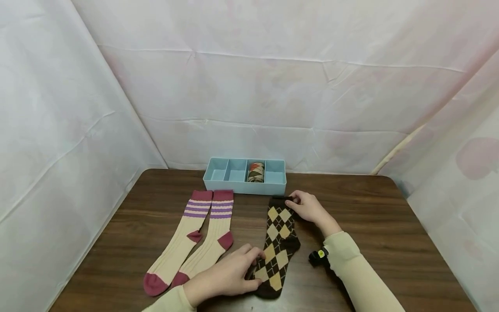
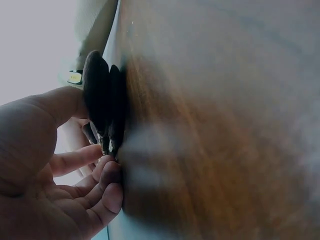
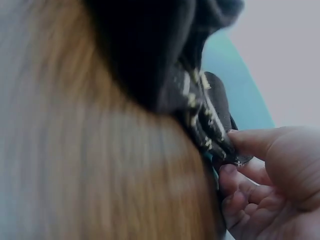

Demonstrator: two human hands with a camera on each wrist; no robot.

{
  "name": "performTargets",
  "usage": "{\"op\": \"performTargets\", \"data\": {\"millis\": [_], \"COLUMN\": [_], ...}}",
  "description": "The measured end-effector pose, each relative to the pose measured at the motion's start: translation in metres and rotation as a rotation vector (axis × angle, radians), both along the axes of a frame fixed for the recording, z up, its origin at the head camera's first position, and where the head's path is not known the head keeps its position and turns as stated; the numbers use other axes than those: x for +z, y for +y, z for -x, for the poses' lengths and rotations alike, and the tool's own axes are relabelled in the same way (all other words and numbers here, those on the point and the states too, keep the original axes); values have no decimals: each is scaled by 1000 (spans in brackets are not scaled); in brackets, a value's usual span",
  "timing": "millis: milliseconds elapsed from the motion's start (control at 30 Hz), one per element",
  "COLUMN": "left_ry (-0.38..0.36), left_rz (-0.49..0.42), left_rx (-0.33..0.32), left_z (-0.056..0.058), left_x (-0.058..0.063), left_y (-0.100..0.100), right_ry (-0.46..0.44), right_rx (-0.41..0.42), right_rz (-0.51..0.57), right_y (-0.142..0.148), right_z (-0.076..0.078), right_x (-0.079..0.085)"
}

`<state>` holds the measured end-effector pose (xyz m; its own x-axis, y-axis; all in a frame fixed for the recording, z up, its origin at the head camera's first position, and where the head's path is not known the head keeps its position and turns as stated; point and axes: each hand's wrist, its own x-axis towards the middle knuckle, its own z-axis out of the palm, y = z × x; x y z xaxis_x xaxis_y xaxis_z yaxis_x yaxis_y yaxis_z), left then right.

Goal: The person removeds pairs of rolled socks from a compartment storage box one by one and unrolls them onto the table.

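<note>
A brown argyle sock (image 1: 278,242) with tan and cream diamonds lies lengthwise on the table, cuff away from me and toe near. In the left wrist view its dark toe (image 2: 97,92) shows a second layer beneath. My right hand (image 1: 308,207) pinches the cuff's right corner between thumb and fingers; the right wrist view shows the folded sock edge (image 3: 205,115) at those fingertips. Beside the toe end, my left hand (image 1: 234,273) touches the sock's left edge, its fingers loosely bent. To the left lie two cream socks (image 1: 177,238) with maroon toes and purple stripes.
At the back of the table (image 1: 370,234) stands a light blue divided box (image 1: 249,189). One compartment holds a rolled argyle sock bundle (image 1: 256,173). White cloth (image 1: 249,86) hangs behind and at both sides. A black wrist camera (image 1: 318,256) sits at my right sleeve.
</note>
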<state>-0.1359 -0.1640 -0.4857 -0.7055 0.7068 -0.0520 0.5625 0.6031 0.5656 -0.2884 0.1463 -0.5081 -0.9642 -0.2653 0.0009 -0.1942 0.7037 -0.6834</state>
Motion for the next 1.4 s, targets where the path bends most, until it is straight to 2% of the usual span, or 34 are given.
{"op": "performTargets", "data": {"millis": [167,367,467,600,733,933,1100,1400], "left_ry": [37,57,35,-15,-31,-45,-18,33], "left_rz": [-15,-35,-48,-51,-31,-15,-27,-91], "left_rx": [26,44,56,86,103,106,113,120], "left_z": [-4,-8,-13,-19,-25,-30,-32,-33], "left_x": [-1,-3,-3,-1,1,0,-3,-3], "left_y": [1,2,1,-1,-2,-3,-4,-1], "right_ry": [9,32,29,19,9,-11,-13,-79], "right_rx": [-16,7,13,62,101,88,102,171], "right_rz": [8,32,81,160,173,154,152,184], "right_y": [4,3,6,12,15,16,16,18], "right_z": [2,3,0,-7,-13,-15,-15,-15], "right_x": [1,0,-1,-1,-1,-4,-3,3]}}
